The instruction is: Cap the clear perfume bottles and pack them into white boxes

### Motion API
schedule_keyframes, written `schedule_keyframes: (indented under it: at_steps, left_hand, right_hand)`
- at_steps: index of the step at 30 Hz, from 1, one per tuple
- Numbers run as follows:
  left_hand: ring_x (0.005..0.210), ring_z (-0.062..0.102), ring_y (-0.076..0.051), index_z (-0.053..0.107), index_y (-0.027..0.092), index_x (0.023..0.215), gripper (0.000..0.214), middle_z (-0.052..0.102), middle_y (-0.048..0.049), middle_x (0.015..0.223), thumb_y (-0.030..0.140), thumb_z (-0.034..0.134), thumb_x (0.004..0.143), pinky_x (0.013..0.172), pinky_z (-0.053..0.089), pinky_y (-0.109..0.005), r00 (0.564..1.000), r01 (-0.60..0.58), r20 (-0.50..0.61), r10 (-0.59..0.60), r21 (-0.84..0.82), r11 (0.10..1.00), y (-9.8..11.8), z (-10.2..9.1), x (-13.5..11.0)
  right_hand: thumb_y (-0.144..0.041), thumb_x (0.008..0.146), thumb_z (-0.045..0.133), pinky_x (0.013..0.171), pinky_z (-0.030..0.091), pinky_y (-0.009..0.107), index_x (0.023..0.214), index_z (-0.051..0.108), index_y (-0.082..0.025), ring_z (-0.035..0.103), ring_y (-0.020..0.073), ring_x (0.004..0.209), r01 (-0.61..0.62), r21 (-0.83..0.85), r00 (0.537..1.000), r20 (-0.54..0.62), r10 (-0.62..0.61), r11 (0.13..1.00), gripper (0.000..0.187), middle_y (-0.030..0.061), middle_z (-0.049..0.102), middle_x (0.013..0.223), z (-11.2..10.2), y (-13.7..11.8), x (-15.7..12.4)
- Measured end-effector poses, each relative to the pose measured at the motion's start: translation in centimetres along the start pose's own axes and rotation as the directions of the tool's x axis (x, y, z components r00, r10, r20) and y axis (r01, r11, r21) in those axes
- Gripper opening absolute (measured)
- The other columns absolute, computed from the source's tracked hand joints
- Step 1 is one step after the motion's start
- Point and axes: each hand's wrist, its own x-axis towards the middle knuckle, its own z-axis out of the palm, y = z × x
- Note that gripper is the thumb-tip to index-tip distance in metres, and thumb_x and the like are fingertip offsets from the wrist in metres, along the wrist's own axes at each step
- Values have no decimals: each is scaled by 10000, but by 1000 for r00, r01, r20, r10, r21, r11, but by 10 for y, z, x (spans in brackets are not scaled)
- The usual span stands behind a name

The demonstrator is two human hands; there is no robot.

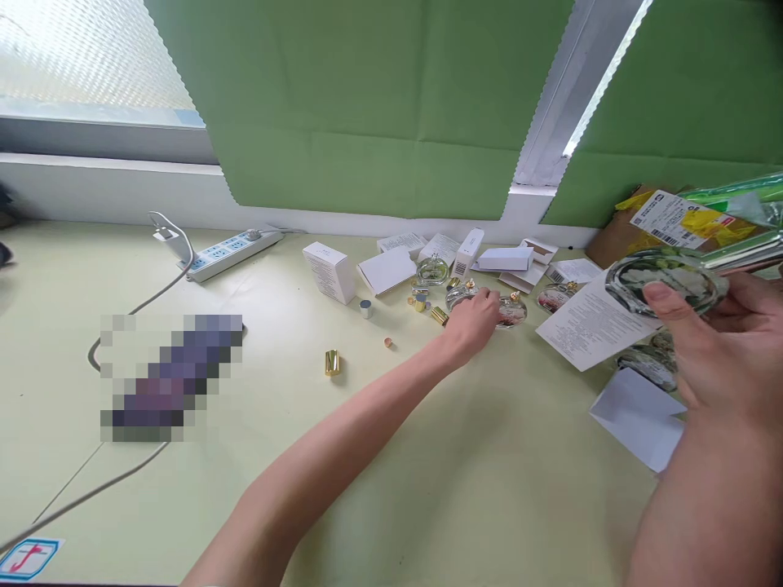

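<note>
My right hand [727, 342] holds up an oval glass perfume bottle [664, 277] at the right, thumb across its face. My left hand [472, 322] reaches to the middle of the table, its fingers curled down among glass bottles; what they grip is hidden. Right behind it is a perfume bottle [460, 295] with a gold nozzle, and another bottle [512, 311] lies just to its right. A gold cap [439, 315] lies close to the left of this hand. Below the held bottle is a printed white box [596, 322].
Several white boxes [387, 269] lie along the wall, one box [329, 272] upright. A gold cap [332, 363] and a silver cap [365, 309] stand left of centre. At left are a power strip [232, 254], cables and a blurred dark object [177, 375]. A cardboard carton [636, 224] fills the right corner.
</note>
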Motion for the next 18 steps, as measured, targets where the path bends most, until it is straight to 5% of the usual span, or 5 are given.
schedule_keyframes:
  at_steps: [4, 6, 9, 13, 18]
  left_hand:
    - [1121, 620, -226, 344, 215, 1416, 408, 490, -117, 1426, 380, 308, 1045, 893, 504, -361, 998, -25, -61, 20, -89, 996, 8, -17, -31]
    - [1036, 640, -179, 364, 238, 1380, 433, 531, -95, 1378, 474, 379, 1017, 901, 511, -341, 993, -64, -114, 26, -342, 938, 11, -33, -49]
    - [1266, 533, -208, 308, 281, 1443, 688, 498, -103, 1433, 505, 634, 880, 1009, 480, -351, 984, -110, 47, 174, -609, 786, 7, -60, -62]
    - [1313, 522, -217, 365, 310, 1424, 678, 549, -89, 1412, 377, 699, 838, 1050, 459, -403, 840, 137, 369, 397, -853, 504, -13, -76, -59]
    - [1247, 586, -259, 447, 263, 1385, 664, 543, -102, 1437, 316, 714, 780, 1049, 463, -441, 815, 358, 385, 434, -922, 145, -28, -55, -63]
  right_hand:
    - [-328, 600, 886, 893, 546, 552, 839, 765, -238, 704, 325, 920, -76, 143, 995, 71, 66, 987, 283, 82, 717, 878, 0, -11, -3]
    - [-311, 573, 900, 924, 539, 539, 763, 738, -230, 699, 296, 895, -162, 275, 981, 151, 123, 948, 263, 55, 700, 834, 5, -13, -6]
    - [-299, 601, 885, 930, 545, 525, 804, 725, -218, 704, 284, 914, -317, 431, 924, 339, 174, 845, 272, 43, 713, 882, 18, -14, -11]
    - [-356, 719, 813, 813, 595, 462, 966, 717, -239, 702, 298, 995, -524, 442, 783, 587, 206, 728, 289, 70, 739, 1024, 40, -13, -23]
    - [-571, 691, 792, 525, 560, 358, 935, 675, -299, 703, 246, 751, -631, 411, 642, 752, 147, 657, 384, 24, 739, 943, 66, -11, -38]
